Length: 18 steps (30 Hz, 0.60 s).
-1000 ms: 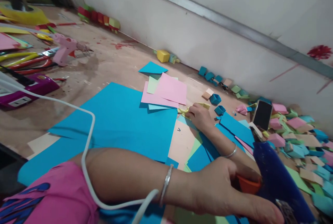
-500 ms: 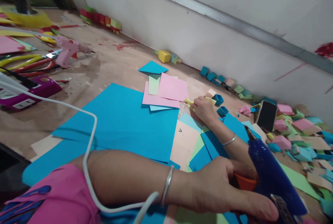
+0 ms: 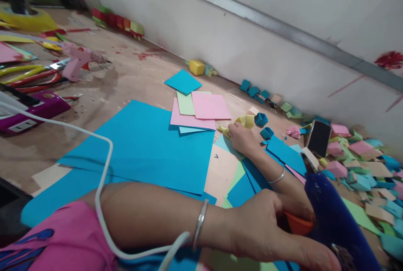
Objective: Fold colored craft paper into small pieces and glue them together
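Yellow paper [image 3: 245,121] is held by the right hand [image 3: 243,139], the grip closed on it, toward the back edge of the table [image 3: 126,74]. Compared with half a second ago, more of it is exposed above the knuckles; the top pink square [image 3: 210,105] has been turned slightly, and the small blue sheet [image 3: 183,81] is now seen as a full diamond. By the left hand's [image 3: 267,225] grip, a dark blue glue gun [image 3: 336,216] is clasped. Bare table is left between the large blue sheet [image 3: 147,145] and the back edge; the right side is crowded by small paper pieces [image 3: 359,181]. The right forearm is partly hidden behind the left hand, whose fingertips cannot be made out. The glue gun's rear is cut off, and the white cord [image 3: 105,170] is interrupted below.
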Each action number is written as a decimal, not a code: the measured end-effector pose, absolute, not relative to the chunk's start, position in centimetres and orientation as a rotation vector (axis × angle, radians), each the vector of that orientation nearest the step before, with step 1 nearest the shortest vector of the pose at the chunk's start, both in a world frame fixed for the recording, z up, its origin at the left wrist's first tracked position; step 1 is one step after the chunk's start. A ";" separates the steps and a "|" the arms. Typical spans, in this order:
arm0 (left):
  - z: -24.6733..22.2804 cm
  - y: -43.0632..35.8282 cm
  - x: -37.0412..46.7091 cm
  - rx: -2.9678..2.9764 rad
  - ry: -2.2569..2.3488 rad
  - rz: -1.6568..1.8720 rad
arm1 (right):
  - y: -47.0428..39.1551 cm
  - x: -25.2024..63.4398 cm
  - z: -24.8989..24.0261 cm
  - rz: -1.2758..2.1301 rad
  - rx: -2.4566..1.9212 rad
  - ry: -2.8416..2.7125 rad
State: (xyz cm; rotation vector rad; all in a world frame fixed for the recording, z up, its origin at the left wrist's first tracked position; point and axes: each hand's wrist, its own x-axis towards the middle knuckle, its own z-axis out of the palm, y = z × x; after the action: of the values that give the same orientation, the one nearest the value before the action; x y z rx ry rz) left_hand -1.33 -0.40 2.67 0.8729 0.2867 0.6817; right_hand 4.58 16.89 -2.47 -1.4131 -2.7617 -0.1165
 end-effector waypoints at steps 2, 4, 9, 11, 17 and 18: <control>2.6 -0.4 -1.3 0.865 0.289 0.690 | 18.6 4.8 -2.2 -0.119 -1.454 -2.739; 2.5 -0.3 -1.4 0.872 0.290 0.696 | 19.5 5.2 -1.6 -0.110 -1.458 -2.751; 2.2 -0.1 -1.1 0.887 0.281 0.727 | 17.4 6.1 -1.2 -0.068 -1.367 -2.866; 2.1 -0.2 -0.9 0.853 0.281 0.725 | 16.6 5.8 -1.5 -0.065 -1.379 -2.864; 2.6 -0.2 -1.3 0.796 0.282 0.651 | 18.3 2.8 -2.4 -0.073 -1.446 -2.744; 2.8 0.1 -1.6 0.795 0.288 0.646 | 18.7 2.5 -2.2 -0.088 -1.448 -2.725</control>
State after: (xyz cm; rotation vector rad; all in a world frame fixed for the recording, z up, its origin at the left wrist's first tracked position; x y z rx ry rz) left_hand -1.55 0.06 2.80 0.7948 0.2878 0.6456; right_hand 2.53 18.73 -2.19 -1.4482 -2.7255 -0.0875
